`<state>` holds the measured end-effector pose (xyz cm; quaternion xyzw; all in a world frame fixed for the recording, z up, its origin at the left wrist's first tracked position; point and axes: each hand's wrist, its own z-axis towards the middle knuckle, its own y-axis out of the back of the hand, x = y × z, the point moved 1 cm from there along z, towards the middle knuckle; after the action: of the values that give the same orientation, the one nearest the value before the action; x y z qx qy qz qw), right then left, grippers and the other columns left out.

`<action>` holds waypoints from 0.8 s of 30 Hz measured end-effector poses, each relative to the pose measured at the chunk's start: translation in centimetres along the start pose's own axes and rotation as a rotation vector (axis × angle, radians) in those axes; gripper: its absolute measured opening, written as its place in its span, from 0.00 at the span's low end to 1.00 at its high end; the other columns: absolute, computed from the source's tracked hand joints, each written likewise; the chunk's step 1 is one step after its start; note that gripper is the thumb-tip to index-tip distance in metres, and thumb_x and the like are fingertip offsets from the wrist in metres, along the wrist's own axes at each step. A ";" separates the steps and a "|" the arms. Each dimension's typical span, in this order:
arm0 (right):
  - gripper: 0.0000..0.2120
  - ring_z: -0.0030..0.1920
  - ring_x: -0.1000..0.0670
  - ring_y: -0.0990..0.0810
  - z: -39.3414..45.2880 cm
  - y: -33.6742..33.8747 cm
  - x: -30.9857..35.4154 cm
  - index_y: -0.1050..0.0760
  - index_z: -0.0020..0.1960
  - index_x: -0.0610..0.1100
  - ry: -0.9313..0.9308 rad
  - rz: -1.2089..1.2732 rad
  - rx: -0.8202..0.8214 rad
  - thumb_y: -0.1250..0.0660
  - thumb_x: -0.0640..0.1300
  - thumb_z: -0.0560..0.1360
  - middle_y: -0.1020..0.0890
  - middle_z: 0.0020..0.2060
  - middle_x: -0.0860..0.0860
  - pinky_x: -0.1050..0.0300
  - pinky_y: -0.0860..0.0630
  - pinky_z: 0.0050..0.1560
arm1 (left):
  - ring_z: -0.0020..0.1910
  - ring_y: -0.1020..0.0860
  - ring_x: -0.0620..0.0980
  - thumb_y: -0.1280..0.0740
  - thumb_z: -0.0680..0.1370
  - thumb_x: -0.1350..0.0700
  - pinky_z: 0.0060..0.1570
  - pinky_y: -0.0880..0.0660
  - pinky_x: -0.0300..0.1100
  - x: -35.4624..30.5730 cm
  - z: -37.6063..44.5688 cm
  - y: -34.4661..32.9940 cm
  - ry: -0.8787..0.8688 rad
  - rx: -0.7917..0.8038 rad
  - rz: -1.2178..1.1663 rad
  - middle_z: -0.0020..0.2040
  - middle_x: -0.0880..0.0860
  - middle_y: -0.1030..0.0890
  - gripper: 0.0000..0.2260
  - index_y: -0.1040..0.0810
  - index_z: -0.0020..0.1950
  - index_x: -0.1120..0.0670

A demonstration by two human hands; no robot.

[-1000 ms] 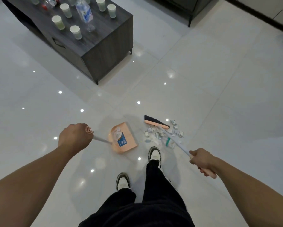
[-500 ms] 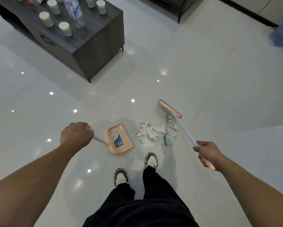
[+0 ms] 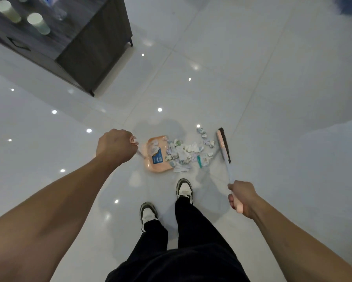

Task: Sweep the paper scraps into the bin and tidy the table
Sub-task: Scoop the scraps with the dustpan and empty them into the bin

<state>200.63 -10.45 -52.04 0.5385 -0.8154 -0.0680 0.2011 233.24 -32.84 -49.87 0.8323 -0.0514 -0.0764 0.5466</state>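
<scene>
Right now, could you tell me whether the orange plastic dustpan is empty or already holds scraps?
Partly filled: a few crumpled white scraps lie inside the orange plastic dustpan, while most of the paper scrap pile sits on the floor at its mouth.

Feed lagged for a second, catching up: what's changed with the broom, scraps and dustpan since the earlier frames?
The broom has swung from the far side of the paper scraps round to their right, and the pile has been pushed left, up against the mouth of the dustpan. Nothing was taken up or let go: the right hand still grips the broom handle, the left hand the dustpan handle. The dustpan is still on the floor, feet unmoved.
</scene>
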 end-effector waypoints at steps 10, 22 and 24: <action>0.05 0.20 0.52 0.33 -5.2 -5.2 -3.0 0.26 0.47 0.46 -0.061 0.009 0.239 0.39 0.38 0.78 0.30 0.27 0.46 0.63 0.35 0.21 | 0.30 0.30 0.52 0.34 0.69 0.53 0.30 0.39 0.39 -8.8 2.0 0.2 -0.187 -0.001 0.034 0.31 0.48 0.31 0.03 0.26 0.36 0.51; 0.09 0.23 0.55 0.34 -8.0 -2.9 -1.7 0.24 0.57 0.45 0.004 0.077 0.368 0.36 0.44 0.79 0.28 0.30 0.47 0.64 0.39 0.20 | 0.31 0.28 0.50 0.34 0.70 0.49 0.31 0.36 0.39 -4.3 0.2 0.4 -0.087 -0.015 0.039 0.32 0.48 0.27 0.07 0.27 0.34 0.49; 0.07 0.21 0.54 0.36 -8.0 -2.6 -0.5 0.23 0.55 0.45 0.046 0.014 0.324 0.36 0.44 0.79 0.28 0.29 0.47 0.66 0.41 0.21 | 0.33 0.26 0.52 0.35 0.70 0.47 0.32 0.33 0.40 -3.3 -0.5 0.6 -0.052 -0.027 0.030 0.33 0.48 0.26 0.07 0.25 0.35 0.48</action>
<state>206.28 -10.18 -45.73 0.5594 -0.8148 0.0780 0.1308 230.05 -32.12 -48.87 0.8216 -0.0772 -0.0905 0.5575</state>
